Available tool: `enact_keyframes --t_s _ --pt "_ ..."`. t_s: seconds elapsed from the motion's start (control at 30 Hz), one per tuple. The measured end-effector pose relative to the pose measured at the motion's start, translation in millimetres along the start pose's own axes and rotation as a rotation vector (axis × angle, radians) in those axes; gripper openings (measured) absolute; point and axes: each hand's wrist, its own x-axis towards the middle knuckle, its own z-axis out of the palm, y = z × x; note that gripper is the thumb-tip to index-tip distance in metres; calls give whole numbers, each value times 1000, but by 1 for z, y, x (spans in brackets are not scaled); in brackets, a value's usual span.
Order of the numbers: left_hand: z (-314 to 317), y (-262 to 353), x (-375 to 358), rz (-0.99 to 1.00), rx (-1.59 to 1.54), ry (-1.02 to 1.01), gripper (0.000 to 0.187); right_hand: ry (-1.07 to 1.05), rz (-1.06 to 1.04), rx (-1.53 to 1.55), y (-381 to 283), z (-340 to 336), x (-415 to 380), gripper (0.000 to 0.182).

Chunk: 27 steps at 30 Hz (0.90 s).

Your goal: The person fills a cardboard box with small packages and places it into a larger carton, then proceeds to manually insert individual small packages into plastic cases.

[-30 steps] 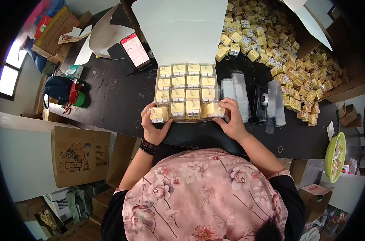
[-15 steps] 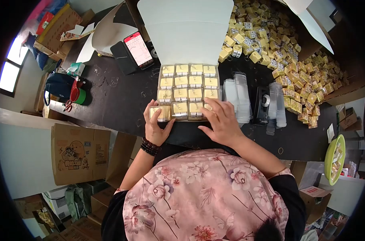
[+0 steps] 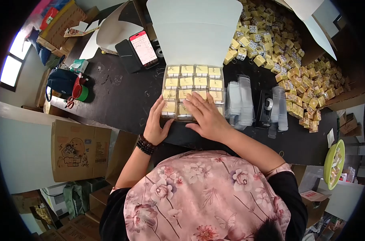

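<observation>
While both hands press down on it, the flat box of small yellow packets lies near the front edge of the dark surface, its white lid standing open at the far side. The packets sit in rows of four. The right hand lies flat across the nearest rows, fingers spread and closed on nothing. The left hand, fingers straight and likewise gripping nothing, rests against the box's near left corner, a dark bead bracelet on its wrist. Just right of the box stand clear plastic sleeves and a black tape dispenser. Beyond them a large heap of loose yellow packets spreads over the far right. A phone with a lit screen leans left of the lid, and farther left lie rolls of tape.
</observation>
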Motion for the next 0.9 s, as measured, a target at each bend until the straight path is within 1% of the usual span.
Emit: enact_keyframes --t_s 0.03,0.1,0.13,0.2,0.23,0.27,0.33,0.4,0.43,0.47,0.5,0.57,0.6,0.63,0.67,0.7,0.73,0.8,0.83,0.9 --pt "2 -2 -3 -7 1 2 83 -6 -2 4 -4 6 9 68" --pt "7 -8 -10 -51 -62 -27 91 103 -135 50 -11 22 31 66" --pt "10 -12 -14 -53 -57 -25 91 126 -155 40 -12 32 39 67" --pt "19 -16 -20 -85 -25 63 96 142 -160 80 -14 40 47 65" --pt "23 -17 -20 -47 -21 115 95 156 -161 115 -15 41 51 63" --pt "24 -20 -21 -51 -19 118 95 153 -164 118 -16 41 51 63" --pt "24 -19 -21 -38 135 71 94 177 -169 355 -24 27 48 57" --pt "17 -9 -13 -36 137 61 92 283 -58 484 -25 15 46 53" --pt "12 -1 -7 -31 138 47 91 345 40 576 -23 9 45 51" --pt "8 7 -3 -45 202 66 81 415 170 694 -19 6 44 53" --pt "4 6 1 -44 201 69 81 485 301 810 -14 2 44 55" --pt "-2 2 11 -36 254 -2 75 548 390 915 14 12 42 60" --pt "-4 6 20 -61 198 -6 70 579 442 954 18 10 43 61" --pt "-5 1 26 -58 196 -6 70 592 481 1144 20 9 42 60" --pt "-6 -4 31 -42 228 -60 67 594 480 1142 18 8 40 60" --pt "-8 -8 35 -25 262 -113 65 542 480 1215 15 8 38 60" --pt "-10 -10 38 -23 263 -110 65 487 480 1288 11 7 35 59" --pt "-17 -9 43 -118 248 -173 58 163 328 1275 1 0 27 58" --pt "-20 -4 47 -102 242 -152 56 90 175 1103 -4 3 26 59" --pt "-30 -6 57 -49 233 -245 53 -86 -64 595 -12 -12 26 59"
